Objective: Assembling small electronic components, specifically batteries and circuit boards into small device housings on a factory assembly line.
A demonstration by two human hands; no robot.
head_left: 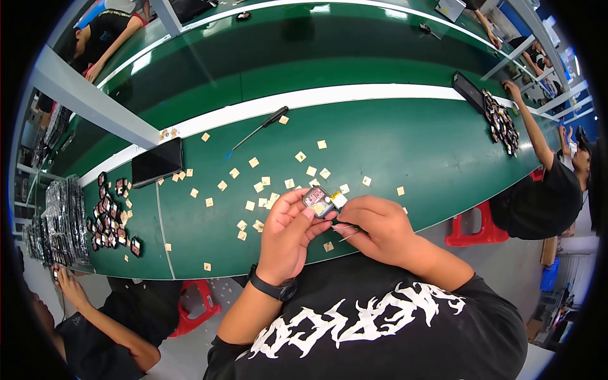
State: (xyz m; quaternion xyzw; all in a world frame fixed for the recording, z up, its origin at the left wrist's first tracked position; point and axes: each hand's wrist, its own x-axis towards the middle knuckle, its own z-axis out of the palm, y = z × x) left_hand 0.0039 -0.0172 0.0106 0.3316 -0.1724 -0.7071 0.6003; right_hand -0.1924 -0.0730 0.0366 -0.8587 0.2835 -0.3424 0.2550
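My left hand (288, 235) grips a small dark, rounded-square watch case (316, 197), its open side up with red and pale parts showing inside. A white, flat piece with a yellow strip (339, 200) sticks out from the case's right side. Close against that side, my right hand (379, 227) has its fingers bent and pressed together. Thin metal prongs, apparently tweezers (346, 233), show below its fingers; their other end is hidden in the hand. Whether the right fingertips also pinch the white piece I cannot tell.
Small cream squares (289, 183) lie scattered over the green table (405, 145). A screwdriver (259, 132) and a black tray (158, 163) lie beyond. Watch parts are heaped left (109, 218) and right (501, 123). Co-workers sit on both sides; a grey post (95, 95) rises at left.
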